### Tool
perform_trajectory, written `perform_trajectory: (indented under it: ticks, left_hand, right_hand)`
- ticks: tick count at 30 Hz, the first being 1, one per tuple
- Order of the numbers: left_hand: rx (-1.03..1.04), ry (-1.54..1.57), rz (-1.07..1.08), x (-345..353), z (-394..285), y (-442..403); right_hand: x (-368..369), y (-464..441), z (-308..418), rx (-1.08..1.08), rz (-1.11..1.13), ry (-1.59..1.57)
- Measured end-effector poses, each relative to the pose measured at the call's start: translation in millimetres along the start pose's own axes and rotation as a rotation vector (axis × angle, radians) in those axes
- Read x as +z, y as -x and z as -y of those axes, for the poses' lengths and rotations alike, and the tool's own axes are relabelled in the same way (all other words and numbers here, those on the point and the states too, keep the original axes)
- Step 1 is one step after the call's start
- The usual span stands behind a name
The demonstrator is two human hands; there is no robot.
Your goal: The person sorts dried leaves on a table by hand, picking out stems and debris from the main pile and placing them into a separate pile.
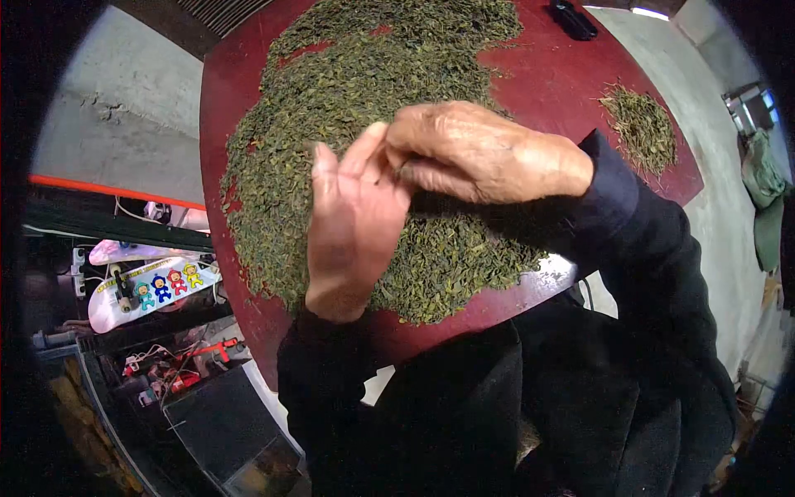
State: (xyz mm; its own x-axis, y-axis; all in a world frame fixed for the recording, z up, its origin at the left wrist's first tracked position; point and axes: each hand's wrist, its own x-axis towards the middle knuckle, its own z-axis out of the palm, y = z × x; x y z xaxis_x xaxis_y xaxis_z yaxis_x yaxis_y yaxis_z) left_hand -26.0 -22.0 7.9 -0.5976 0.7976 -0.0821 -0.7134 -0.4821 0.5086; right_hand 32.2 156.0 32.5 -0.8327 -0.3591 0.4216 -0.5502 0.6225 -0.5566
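Note:
My left hand [358, 217] is turned palm up above the leaves, thumb out and fingers stretched, a little smeared by motion. Over its fingers bends my right hand [489, 153], its fingers curled together against the left fingertips. What the right fingers hold, if anything, is hidden. Beneath both hands a wide layer of dried green leaves [364, 91], like tea, covers much of a dark red table [571, 79]. A small separate pile of thin brownish-green stalks [638, 128] lies near the table's right corner.
A black object [573, 18] rests at the far right of the table. To the left, below the table's level, are a skateboard [153, 294] with cartoon figures and a red-handled tool [219, 349]. Green sacks [763, 178] stand along the right wall.

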Motion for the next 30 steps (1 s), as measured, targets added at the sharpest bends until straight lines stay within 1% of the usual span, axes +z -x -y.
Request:
perform_trajectory:
  ticks: [1, 5, 6, 10, 11, 15, 16, 20, 21, 25, 30]
  left_hand:
    - [0.002, 0.005, -0.003, -3, 3, -1]
    - [-0.196, 0.387, 0.468, -16, 14, -4]
    - [-0.192, 0.393, 0.465, -17, 15, -3]
    - [-0.19, 0.406, 0.345, -9, 14, 1]
    - [-0.194, 0.408, 0.317, -5, 14, 2]
    - [-0.215, 0.407, 0.209, 9, 12, 3]
    - [-0.219, 0.406, 0.208, 12, 12, 3]
    - [-0.204, 0.343, 0.099, 22, 12, 0]
    - [-0.21, 0.34, 0.102, 24, 13, -1]
    - [-0.201, 0.288, 0.128, 30, 18, -5]
    - [-0.176, 0.26, 0.12, 36, 23, -8]
  right_hand:
    - [1, -1, 5, 0.0, 0.006, -0.002]
    - [3, -4, 18, -0.085, 0.068, -0.031]
    - [0, -4, 18, -0.084, 0.075, -0.034]
    - [-18, 3, 9, -0.025, 0.132, -0.278]
    - [-20, 7, 9, -0.022, 0.133, -0.278]
    - [-22, 27, 13, 0.368, -0.194, -0.659]
    - [-20, 31, 14, 0.37, -0.198, -0.659]
    - [-6, 50, 17, 0.535, -0.668, -0.851]
    - [-2, 54, 18, 0.535, -0.676, -0.849]
    - [14, 69, 23, 0.62, -0.661, -1.621]
    - [21, 82, 34, 0.683, -0.681, -1.556]
